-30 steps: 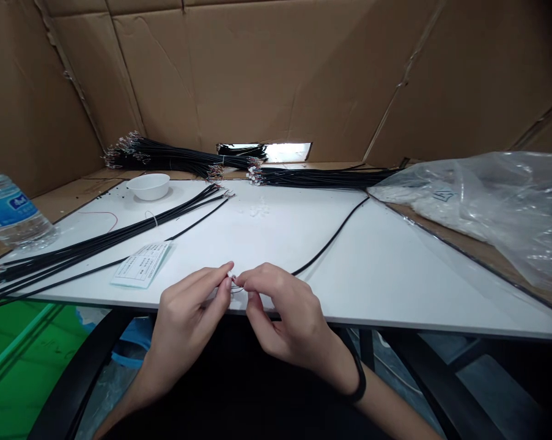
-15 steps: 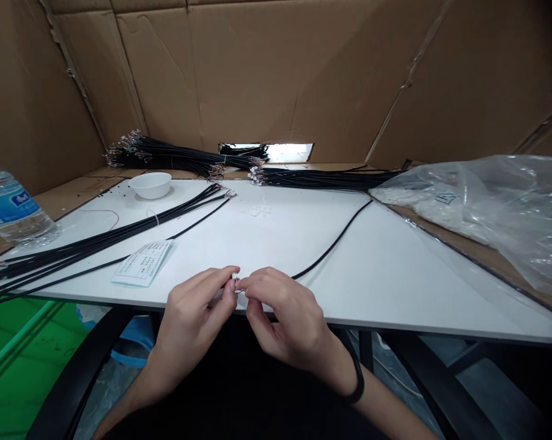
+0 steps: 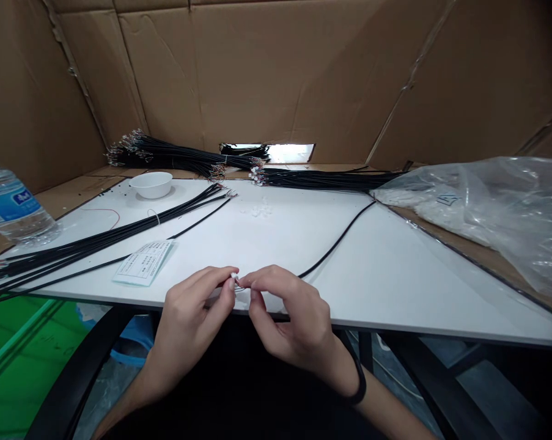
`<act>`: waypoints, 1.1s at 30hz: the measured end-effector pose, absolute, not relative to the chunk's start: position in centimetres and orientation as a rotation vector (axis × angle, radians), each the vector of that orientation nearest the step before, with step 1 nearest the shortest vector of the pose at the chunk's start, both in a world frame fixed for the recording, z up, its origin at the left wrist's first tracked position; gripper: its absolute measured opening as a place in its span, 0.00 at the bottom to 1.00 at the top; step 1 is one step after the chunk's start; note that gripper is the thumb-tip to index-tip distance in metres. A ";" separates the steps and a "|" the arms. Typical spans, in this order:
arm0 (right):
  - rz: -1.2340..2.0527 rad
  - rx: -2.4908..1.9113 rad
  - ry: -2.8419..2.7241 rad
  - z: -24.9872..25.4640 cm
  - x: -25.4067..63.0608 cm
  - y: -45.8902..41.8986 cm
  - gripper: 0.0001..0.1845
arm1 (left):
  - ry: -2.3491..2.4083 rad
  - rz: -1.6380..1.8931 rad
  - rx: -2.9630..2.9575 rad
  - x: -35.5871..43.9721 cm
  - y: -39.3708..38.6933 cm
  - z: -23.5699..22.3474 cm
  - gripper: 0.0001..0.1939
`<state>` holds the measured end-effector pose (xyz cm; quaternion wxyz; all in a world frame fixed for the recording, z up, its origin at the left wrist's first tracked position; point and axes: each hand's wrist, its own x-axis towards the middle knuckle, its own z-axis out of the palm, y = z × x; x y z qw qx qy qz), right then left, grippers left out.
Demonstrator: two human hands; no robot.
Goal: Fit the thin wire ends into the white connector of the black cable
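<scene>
Between the thumb and forefinger of my left hand (image 3: 197, 318) is a small white connector housing (image 3: 234, 277). My right hand (image 3: 289, 311) pinches thin wires (image 3: 241, 285) just to the right of it, close to the housing. From behind my right hand a black cable (image 3: 337, 241) curves away to the back right across the white table (image 3: 422, 275). Whether a wire end sits inside the housing is too small to tell. Further back on the table lies a loose scatter of white housings (image 3: 260, 209).
On the left lie black cables (image 3: 106, 235) and a printed label (image 3: 142, 264), with a water bottle (image 3: 16, 208) beside them. A white bowl (image 3: 151, 184) stands behind. Cable bundles (image 3: 179, 156) line the cardboard wall (image 3: 276, 73). At right rests a clear plastic bag (image 3: 496, 208).
My right thumb and fingertips have shifted slightly right, showing more of the wires beside the housing. My left hand still holds the housing in nearly the same place.
</scene>
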<state>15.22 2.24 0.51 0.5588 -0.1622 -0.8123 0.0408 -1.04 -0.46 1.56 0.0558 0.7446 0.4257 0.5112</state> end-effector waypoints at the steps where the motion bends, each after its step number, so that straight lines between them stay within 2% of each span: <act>1: 0.126 -0.401 -1.888 0.5 15.2 2.2 0.20 | 1.299 1.534 2.200 -1.1 -0.5 1.7 0.08; 8: 0.228 -0.537 -1.823 1.4 15.2 1.8 0.17 | 1.290 1.386 1.756 -1.6 -0.9 2.5 0.06; 18: 0.561 -0.520 -1.784 2.0 15.3 1.9 0.14 | 1.166 1.337 1.650 -1.9 -0.6 2.8 0.09; 33: 0.365 -0.523 -1.828 1.5 15.1 1.8 0.16 | 1.216 1.280 1.734 -1.6 -0.5 3.1 0.11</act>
